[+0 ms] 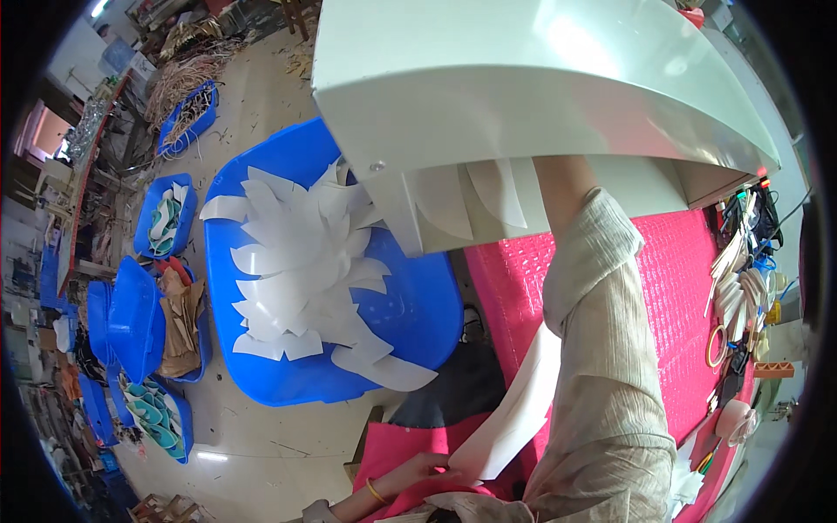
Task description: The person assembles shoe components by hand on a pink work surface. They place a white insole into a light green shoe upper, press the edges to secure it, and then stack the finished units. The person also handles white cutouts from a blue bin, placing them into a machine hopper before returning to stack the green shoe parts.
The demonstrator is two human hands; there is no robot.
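Left hand (427, 471) pinching a long, smooth white sheet (514, 410) below the glossy white hood (523, 78). Right hand hidden under that hood, grip impossible to tell. Left of hood, blue plastic tub (418, 314) heaped with curved white cutouts (305, 279).

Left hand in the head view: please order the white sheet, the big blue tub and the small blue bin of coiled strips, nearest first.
From the left hand, at the lower edge:
1. White sheet, touching it.
2. Big blue tub, on the floor above it.
3. Small blue bin, upper left.

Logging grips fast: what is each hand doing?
Left hand: shut on white sheet.
Right hand: hidden under the white machine head; cannot tell.
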